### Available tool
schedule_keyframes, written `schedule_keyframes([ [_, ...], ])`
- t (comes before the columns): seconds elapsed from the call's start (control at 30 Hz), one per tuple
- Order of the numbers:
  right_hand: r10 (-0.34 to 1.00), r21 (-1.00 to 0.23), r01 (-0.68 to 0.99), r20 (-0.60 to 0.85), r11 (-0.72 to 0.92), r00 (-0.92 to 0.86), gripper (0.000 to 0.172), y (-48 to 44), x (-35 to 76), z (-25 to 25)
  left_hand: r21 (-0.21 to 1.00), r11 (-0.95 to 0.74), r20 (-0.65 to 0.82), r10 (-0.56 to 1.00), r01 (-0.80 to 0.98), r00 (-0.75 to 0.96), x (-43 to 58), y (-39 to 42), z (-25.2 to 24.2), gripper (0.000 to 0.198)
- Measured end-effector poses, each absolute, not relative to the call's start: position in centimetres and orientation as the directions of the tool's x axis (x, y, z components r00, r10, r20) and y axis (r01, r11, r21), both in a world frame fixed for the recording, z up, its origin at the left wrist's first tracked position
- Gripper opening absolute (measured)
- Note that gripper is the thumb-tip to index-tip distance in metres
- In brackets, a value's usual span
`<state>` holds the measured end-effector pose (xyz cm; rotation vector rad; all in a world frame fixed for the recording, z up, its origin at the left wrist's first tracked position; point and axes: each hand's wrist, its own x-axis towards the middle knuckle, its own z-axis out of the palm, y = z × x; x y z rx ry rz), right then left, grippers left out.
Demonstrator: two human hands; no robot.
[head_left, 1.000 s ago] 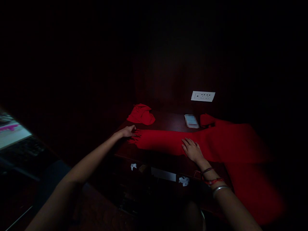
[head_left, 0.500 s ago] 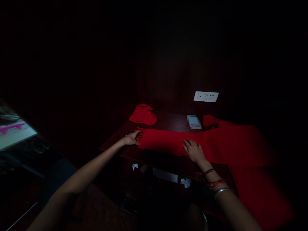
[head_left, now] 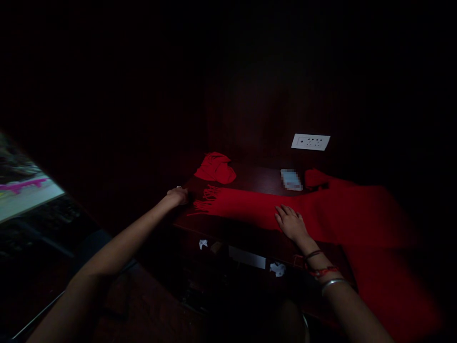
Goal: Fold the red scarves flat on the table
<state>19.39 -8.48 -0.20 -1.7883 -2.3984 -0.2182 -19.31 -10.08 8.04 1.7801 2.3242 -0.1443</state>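
A long red scarf [head_left: 246, 205] lies across the dark table [head_left: 250, 178], its fringe spread out at the left end and its right part hanging over the table's edge. My right hand [head_left: 291, 223] rests flat on the scarf's near half, fingers apart. To the left of the fringe, apart from it, is my left hand [head_left: 178, 195]; it is dim and its fingers are hard to make out. A crumpled red cloth [head_left: 216, 167] sits behind the fringed end.
A pale, blurred-out flat object [head_left: 292, 179] lies behind the scarf. On the wall is a white socket panel [head_left: 310, 142]. Below the tabletop show white scraps [head_left: 277, 269] and a pale strip [head_left: 247, 257]. A light surface [head_left: 32, 195] is at far left.
My left hand has come off the scarf's fringe and moved left, and the fringe now lies loose. My right hand stays on the scarf. The view has shifted slightly.
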Motion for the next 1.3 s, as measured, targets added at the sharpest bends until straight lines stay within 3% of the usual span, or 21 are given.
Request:
schedule_keyframes([
  [0.1,0.931,0.057,0.957,0.224,0.284,-0.289,0.041,-8.7,19.0,0.4,-0.120,0.307,-0.200,0.924,0.944,-0.326,-18.1,-10.1,8.0,0.051],
  [0.23,0.850,0.062,0.920,0.363,0.388,-0.383,0.038,-9.6,17.3,1.4,-0.085,-0.120,-0.051,0.992,0.989,0.116,-15.3,-9.0,6.7,0.044],
  [0.3,0.798,0.024,0.857,0.354,0.515,-0.489,0.040,-10.1,16.1,1.5,-0.078,-0.311,0.049,0.948,0.947,0.315,-14.1,-7.5,5.7,0.041],
  [0.37,0.765,-0.022,0.794,0.285,0.608,-0.578,0.041,-10.6,15.2,1.1,-0.066,-0.401,0.088,0.910,0.914,0.405,-13.2,-5.6,4.8,0.042],
  [0.47,0.767,-0.065,0.775,0.216,0.629,-0.605,0.042,-11.0,14.8,0.1,-0.018,-0.400,-0.080,0.914,0.916,0.398,-12.3,-3.0,3.6,0.051],
  [0.6,0.765,-0.058,0.779,0.248,0.624,-0.595,0.040,-11.6,15.9,0.1,0.030,-0.304,-0.334,0.895,0.952,0.296,-12.3,-1.4,2.5,0.067],
  [0.7,0.716,-0.016,0.745,0.291,0.667,-0.635,0.037,-12.3,15.8,1.0,0.026,-0.326,-0.301,0.899,0.945,0.319,-12.4,-1.2,2.4,0.068],
  [0.87,0.666,0.056,0.693,0.231,0.719,-0.710,0.026,-12.4,12.6,2.1,0.020,-0.393,-0.112,0.913,0.919,0.393,-11.9,0.0,3.4,0.049],
  [1.03,0.676,0.143,0.695,0.161,0.705,-0.719,0.023,-11.5,11.3,2.6,0.056,-0.415,-0.129,0.899,0.908,0.419,-11.1,1.9,4.2,0.036],
  [1.3,0.789,0.190,0.840,0.290,0.508,-0.542,0.024,-12.4,14.3,2.5,0.145,-0.516,-0.165,0.828,0.844,0.535,-5.3,3.8,4.9,0.033],
])
